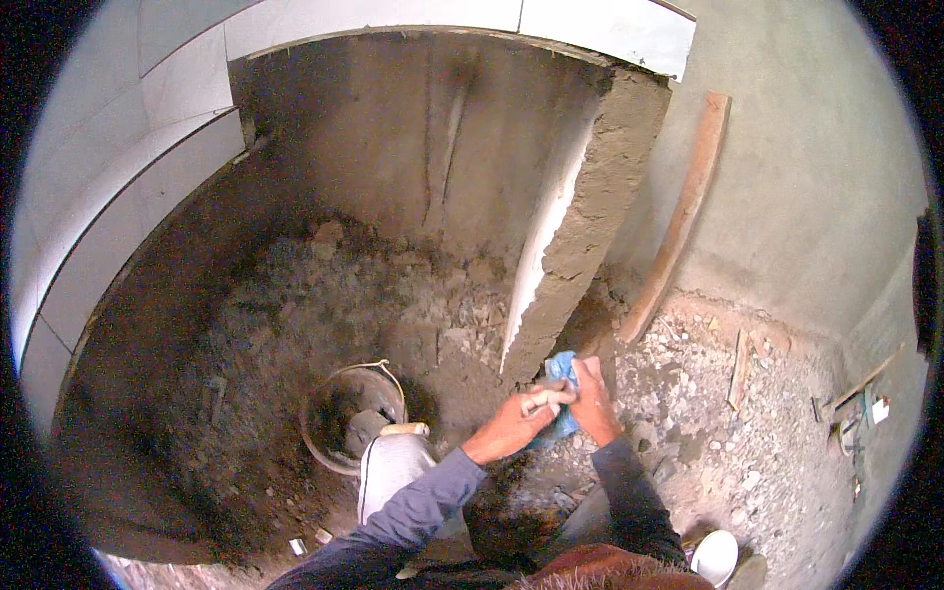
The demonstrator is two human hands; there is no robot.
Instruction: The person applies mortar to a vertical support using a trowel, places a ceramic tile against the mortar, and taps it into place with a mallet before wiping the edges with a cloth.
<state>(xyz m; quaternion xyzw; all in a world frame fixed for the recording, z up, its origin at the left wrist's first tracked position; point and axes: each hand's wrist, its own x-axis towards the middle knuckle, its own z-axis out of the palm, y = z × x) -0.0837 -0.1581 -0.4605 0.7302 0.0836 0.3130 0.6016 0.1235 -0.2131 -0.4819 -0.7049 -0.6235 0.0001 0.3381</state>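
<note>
Both my hands meet in front of the foot of a rough cement-plastered wall end [600, 197]. Between them is a crumpled blue piece [561, 368], thin cloth or plastic; I cannot tell which. My right hand [594, 405] is closed on it from the right. My left hand [528, 413] has its fingers curled against it from the left, slightly blurred. To the left of my left forearm, a bucket [308, 429] with a wire handle stands on the rubble. A trowel with a grey blade [365, 431] and a pale handle [404, 429] rests at its rim, beside my knee.
White tiles [590, 28] cap the low wall around the dark recess. A long wooden plank [680, 221] leans on the right wall. Rubble [688, 403] covers the floor, with a wood strip [738, 372] on it. A white container [715, 557] stands at lower right.
</note>
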